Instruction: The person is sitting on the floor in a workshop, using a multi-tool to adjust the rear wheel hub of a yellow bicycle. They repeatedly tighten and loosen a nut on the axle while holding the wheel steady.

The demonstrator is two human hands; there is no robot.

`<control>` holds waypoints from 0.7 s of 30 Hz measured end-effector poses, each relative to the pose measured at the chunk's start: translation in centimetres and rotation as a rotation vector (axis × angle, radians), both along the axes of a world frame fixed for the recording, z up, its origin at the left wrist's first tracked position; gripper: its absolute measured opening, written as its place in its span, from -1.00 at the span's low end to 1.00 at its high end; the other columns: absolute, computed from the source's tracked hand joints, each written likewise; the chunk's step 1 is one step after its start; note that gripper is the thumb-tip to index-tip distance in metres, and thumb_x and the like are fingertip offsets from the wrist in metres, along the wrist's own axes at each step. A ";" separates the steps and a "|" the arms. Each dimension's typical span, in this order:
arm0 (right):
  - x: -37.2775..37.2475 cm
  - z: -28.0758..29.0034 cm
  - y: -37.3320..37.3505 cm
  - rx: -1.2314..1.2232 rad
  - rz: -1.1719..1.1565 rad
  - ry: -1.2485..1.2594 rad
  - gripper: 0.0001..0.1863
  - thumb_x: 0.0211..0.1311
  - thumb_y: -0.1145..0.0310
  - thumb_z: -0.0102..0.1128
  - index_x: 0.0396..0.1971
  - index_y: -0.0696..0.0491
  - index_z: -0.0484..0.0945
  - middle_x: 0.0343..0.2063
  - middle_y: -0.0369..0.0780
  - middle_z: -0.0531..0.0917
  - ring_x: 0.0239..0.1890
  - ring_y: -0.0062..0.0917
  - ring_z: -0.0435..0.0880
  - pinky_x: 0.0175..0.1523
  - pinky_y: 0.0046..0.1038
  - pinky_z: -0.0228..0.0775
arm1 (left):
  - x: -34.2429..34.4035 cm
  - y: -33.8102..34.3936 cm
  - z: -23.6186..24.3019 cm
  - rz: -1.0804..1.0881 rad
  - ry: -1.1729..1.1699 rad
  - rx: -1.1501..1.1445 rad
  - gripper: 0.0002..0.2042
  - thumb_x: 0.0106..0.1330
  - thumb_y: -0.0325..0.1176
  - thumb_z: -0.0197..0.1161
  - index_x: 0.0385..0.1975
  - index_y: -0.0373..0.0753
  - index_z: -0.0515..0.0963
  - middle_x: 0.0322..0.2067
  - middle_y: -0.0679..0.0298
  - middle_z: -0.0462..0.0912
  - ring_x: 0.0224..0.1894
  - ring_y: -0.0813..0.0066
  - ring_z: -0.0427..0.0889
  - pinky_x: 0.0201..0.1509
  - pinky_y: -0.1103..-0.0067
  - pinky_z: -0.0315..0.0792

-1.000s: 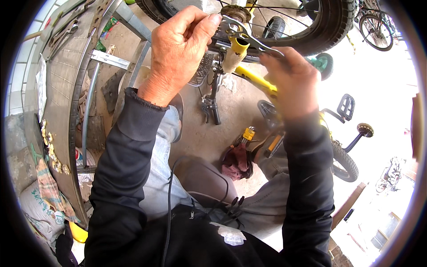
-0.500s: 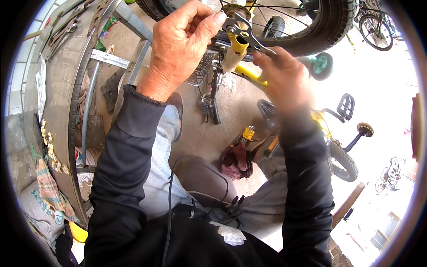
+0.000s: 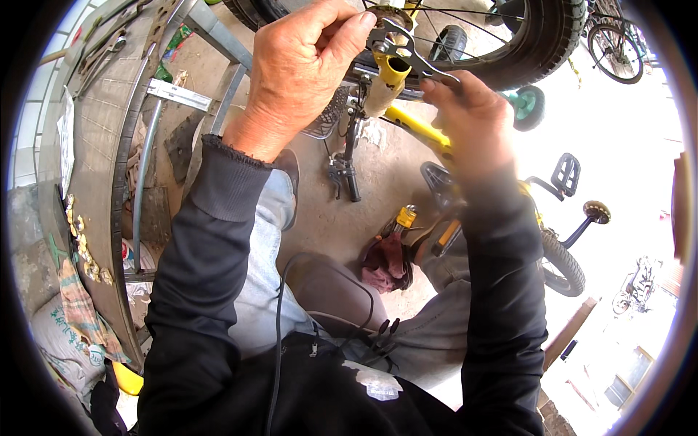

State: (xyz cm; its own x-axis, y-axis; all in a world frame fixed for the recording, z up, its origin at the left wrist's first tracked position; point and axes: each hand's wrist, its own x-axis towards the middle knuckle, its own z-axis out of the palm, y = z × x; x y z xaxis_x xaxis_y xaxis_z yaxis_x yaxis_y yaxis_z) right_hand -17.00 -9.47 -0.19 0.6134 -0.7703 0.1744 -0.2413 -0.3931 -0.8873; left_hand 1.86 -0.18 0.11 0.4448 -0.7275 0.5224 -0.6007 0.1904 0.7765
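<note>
My left hand [image 3: 294, 87] is closed in a pinch at the top centre, its thumb tip beside the wheel hub [image 3: 390, 16] and the wrench head; what the fingertips hold is hidden. My right hand [image 3: 476, 127], partly blurred, grips the handle of a flat steel wrench [image 3: 418, 59], whose slotted head lies at the hub, over the open end of a yellow bike tube [image 3: 392, 76] with a pale wrapping. The spoked wheel's tyre [image 3: 538, 62] arches above both hands. The yellow frame [image 3: 418, 127] runs down to the right beneath my right hand.
A worn metal bench [image 3: 94, 182] with tools lines the left. Below lie a handlebar with brake lever [image 3: 352, 174], a yellow-handled tool [image 3: 406, 218] on a maroon cloth [image 3: 385, 265], pedals [image 3: 566, 174] and a small wheel [image 3: 563, 265]. Another bicycle [image 3: 614, 51] stands at upper right.
My left hand has crept slightly up and right toward the hub. My right hand and the wrench have shifted a little, with the wrench head now slightly farther right.
</note>
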 end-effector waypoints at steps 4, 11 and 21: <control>-0.1 0.2 -0.2 -0.034 -0.020 0.012 -0.85 0.12 0.40 0.33 -0.40 0.16 0.60 -0.65 -0.27 0.59 -0.61 -0.72 0.46 -0.48 -0.60 0.34 | -0.1 0.2 0.2 0.004 -0.004 0.021 -0.83 0.32 -0.28 0.22 -0.33 -0.27 0.57 -0.58 0.45 0.55 -0.53 0.79 0.50 -0.46 0.79 0.41; -0.4 1.7 -0.2 -0.165 -0.073 0.008 -0.83 0.08 0.39 0.36 -0.39 0.15 0.61 -0.62 -0.26 0.64 -0.58 -0.71 0.53 -0.43 -0.62 0.41 | -0.5 0.6 0.4 0.046 0.200 0.151 -0.81 0.36 -0.26 0.16 -0.35 -0.26 0.57 -0.57 0.41 0.56 -0.54 0.77 0.52 -0.48 0.78 0.41; 0.1 3.6 0.6 -0.098 -0.102 -0.236 -0.81 0.08 0.38 0.37 -0.34 0.15 0.61 -0.63 -0.35 0.58 -0.57 -0.77 0.51 -0.43 -0.67 0.38 | -0.5 1.4 0.4 -0.139 0.614 0.256 -0.76 0.38 -0.20 0.08 -0.24 -0.26 0.51 -0.43 0.31 0.60 -0.50 0.61 0.58 -0.45 0.69 0.47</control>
State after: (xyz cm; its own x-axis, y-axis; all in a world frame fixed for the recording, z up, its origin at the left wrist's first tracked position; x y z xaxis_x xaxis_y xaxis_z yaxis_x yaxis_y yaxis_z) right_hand -16.87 -8.90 3.38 0.4673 -0.7981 0.3804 -0.0745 -0.4643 -0.8825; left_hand 1.33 1.26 0.53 0.4994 -0.8663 0.0087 -0.0199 -0.0015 0.9998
